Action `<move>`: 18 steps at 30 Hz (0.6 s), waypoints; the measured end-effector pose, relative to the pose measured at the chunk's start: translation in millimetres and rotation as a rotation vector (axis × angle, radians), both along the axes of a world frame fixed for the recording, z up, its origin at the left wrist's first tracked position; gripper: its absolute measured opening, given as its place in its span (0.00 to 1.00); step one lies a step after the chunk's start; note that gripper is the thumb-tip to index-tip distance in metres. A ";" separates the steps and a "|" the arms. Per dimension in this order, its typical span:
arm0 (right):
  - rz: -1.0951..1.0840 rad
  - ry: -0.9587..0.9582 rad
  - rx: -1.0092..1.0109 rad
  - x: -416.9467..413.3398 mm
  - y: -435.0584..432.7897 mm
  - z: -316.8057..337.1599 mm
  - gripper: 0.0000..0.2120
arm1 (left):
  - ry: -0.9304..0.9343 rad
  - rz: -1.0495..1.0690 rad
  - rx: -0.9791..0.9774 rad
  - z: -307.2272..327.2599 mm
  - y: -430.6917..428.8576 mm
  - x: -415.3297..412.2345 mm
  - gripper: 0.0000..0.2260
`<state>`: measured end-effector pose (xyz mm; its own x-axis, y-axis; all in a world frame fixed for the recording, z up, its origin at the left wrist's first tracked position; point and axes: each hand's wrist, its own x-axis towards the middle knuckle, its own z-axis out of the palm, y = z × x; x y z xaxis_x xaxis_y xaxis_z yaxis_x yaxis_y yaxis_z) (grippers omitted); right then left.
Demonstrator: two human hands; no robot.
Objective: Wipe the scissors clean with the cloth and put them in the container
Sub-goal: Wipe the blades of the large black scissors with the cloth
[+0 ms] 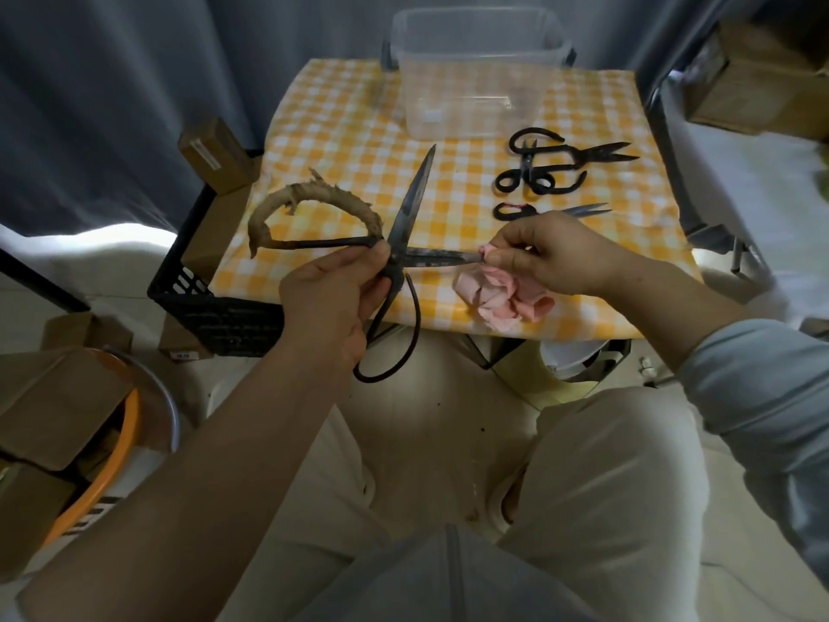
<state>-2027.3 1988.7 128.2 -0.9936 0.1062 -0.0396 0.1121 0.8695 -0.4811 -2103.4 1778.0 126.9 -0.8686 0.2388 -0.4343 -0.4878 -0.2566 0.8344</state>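
Scissors (415,195), large and dark, were held open above the near edge of the table (341,141). One blade pointed up toward the far side and the other pointed right. The left hand (332,298) gripped them just below the pivot, with its fingers curled round the shanks. One handle loop (314,202), wrapped in frayed brown material, arched out to the left over the table. The bare loop (410,343) hung down past the table edge, beside the left wrist.

The right hand (551,253) pinched a fold of the pink cloth (507,298) round the right-pointing blade near its tip. The rest of the cloth was bunched below the hand and rested on the table.

The clear container (403,83) stood at the far edge of the table, well apart from the hands. Other scissors (527,166) lay in a cluster on the right side of the table, between the container and the right hand. A black crate (215,307) sat by the table's left side.
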 end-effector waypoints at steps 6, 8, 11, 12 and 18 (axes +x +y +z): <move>-0.199 0.177 -0.203 12.1 14.4 12.8 0.12 | 0.006 0.058 0.008 -1.2 -12.8 -16.2 0.02; -0.217 0.329 -0.233 3.9 4.8 24.8 0.10 | -0.014 0.041 0.017 -2.9 -9.6 -12.2 0.02; -0.202 0.522 -0.189 -9.7 -13.6 35.9 0.11 | -0.041 0.030 0.036 -2.1 -2.9 -8.4 0.03; -0.178 0.557 -0.184 -13.1 -22.3 36.2 0.11 | -0.047 0.030 0.040 -1.6 -1.4 -8.1 0.04; 0.068 0.561 0.052 -23.6 -69.6 8.3 0.10 | -0.067 0.031 0.065 0.5 5.5 -3.4 0.04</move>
